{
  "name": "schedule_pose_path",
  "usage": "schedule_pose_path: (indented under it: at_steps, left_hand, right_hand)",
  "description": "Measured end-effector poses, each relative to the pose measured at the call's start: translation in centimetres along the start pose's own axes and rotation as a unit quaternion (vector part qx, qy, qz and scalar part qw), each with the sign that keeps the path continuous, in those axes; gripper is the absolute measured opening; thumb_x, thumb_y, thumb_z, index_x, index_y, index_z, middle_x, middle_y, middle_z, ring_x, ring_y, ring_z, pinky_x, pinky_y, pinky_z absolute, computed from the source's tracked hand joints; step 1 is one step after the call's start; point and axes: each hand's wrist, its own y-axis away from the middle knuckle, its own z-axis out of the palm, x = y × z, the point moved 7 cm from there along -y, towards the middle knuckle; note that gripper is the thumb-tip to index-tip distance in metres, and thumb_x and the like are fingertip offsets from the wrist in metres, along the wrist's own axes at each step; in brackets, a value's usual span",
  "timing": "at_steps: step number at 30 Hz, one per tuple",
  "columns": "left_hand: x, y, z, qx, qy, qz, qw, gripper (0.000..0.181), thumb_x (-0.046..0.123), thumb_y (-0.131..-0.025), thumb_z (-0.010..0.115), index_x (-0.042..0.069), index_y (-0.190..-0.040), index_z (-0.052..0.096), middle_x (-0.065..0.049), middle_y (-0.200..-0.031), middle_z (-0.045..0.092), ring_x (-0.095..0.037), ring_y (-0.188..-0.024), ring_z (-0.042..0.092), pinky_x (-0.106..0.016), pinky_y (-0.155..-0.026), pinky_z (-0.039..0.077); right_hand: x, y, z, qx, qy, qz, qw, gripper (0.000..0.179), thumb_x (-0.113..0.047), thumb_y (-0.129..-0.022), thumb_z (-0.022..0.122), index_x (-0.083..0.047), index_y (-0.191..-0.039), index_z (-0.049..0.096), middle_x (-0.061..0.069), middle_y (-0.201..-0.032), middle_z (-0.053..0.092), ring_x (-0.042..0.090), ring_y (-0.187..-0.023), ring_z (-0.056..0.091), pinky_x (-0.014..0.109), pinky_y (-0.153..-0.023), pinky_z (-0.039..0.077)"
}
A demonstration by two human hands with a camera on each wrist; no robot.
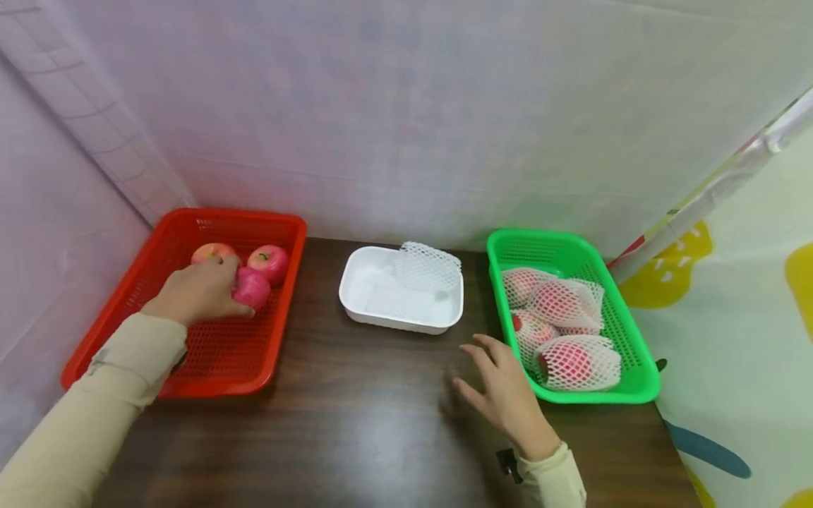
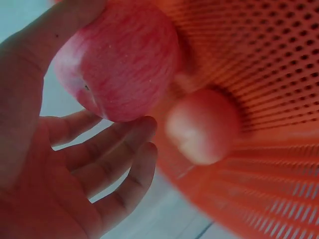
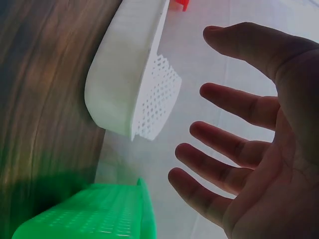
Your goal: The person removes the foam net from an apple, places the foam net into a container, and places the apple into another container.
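Observation:
My left hand (image 1: 202, 288) is inside the red basket (image 1: 274, 353) and grips a pink-red apple (image 1: 252, 289). In the left wrist view the thumb lies along one side of that apple (image 2: 119, 59), with the fingers at its other side. Two more apples lie close by: a paler one (image 1: 212, 251) behind the hand and a red one (image 1: 271, 261) to its right. My right hand (image 1: 508, 395) hovers over the table left of the green basket (image 1: 641, 381), fingers spread and holding nothing. In its wrist view the right hand (image 3: 264, 129) is apart from everything.
Between the baskets stands a white plastic tray (image 1: 400, 323) on the brown table (image 1: 375, 423). A white foam net sleeve (image 1: 428, 267) hangs over its back right rim. The green basket holds several net-wrapped apples (image 1: 570, 363). A pale cloth wall (image 1: 394, 127) rises behind.

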Motion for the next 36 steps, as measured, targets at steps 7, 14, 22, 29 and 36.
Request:
schedule_pose_path:
  at_steps: [7, 14, 22, 29, 36]
  left_hand:
    - [-1.9, -1.6, 2.9, -0.019, -0.021, 0.011, 0.9996, 0.073, 0.039, -0.067, 0.087, -0.007, -0.111, 0.051, -0.026, -0.097, 0.055, -0.036, -0.077, 0.059, -0.056, -0.056, 0.05]
    - [-0.4, -0.5, 1.8, -0.02, -0.019, -0.001, 0.9996, 0.075, 0.034, -0.071, 0.087, -0.009, -0.12, 0.051, -0.036, -0.111, 0.051, -0.044, -0.085, 0.06, -0.062, -0.06, 0.05]
    - [7.3, 6.5, -0.7, 0.075, 0.017, 0.004, 0.997, 0.07, 0.037, -0.081, 0.083, -0.005, -0.128, 0.053, -0.031, -0.116, 0.057, -0.047, -0.096, 0.06, -0.063, -0.074, 0.05]
    - [14.7, 11.9, 2.1, 0.201, 0.066, 0.072, 0.9747, 0.06, 0.03, -0.075, 0.087, 0.006, -0.124, 0.063, -0.014, -0.112, 0.066, -0.036, -0.097, 0.064, -0.053, -0.078, 0.053]
    - [16.9, 12.2, 4.4, 0.147, 0.08, 0.071, 0.9834, 0.06, 0.034, -0.075, 0.088, 0.01, -0.125, 0.064, -0.007, -0.112, 0.067, -0.03, -0.098, 0.065, -0.047, -0.081, 0.054]
  right_hand:
    - [-0.3, 0.3, -0.2, 0.012, -0.004, 0.004, 0.9999, 0.049, -0.023, -0.074, 0.085, -0.003, -0.115, 0.067, 0.025, -0.121, 0.059, 0.044, -0.109, 0.058, 0.057, -0.087, 0.049]
    - [-0.6, 0.3, -0.7, 0.018, -0.012, 0.005, 0.9998, 0.046, -0.022, -0.076, 0.084, -0.005, -0.115, 0.068, 0.022, -0.121, 0.061, 0.041, -0.108, 0.059, 0.054, -0.088, 0.049]
    - [-1.5, 0.1, -1.2, 0.012, -0.013, -0.003, 0.9998, 0.042, -0.022, -0.077, 0.083, -0.005, -0.112, 0.069, 0.009, -0.109, 0.067, 0.029, -0.096, 0.063, 0.045, -0.08, 0.052]
    - [-2.0, 0.3, -0.9, -0.001, -0.011, -0.014, 0.9998, 0.042, -0.022, -0.076, 0.083, -0.005, -0.111, 0.069, 0.007, -0.104, 0.068, 0.025, -0.09, 0.064, 0.042, -0.074, 0.053]
    - [-0.9, -0.9, -2.3, -0.024, 0.018, -0.028, 0.9992, 0.043, -0.024, -0.078, 0.082, -0.004, -0.113, 0.068, 0.008, -0.104, 0.068, 0.027, -0.092, 0.065, 0.044, -0.077, 0.054]
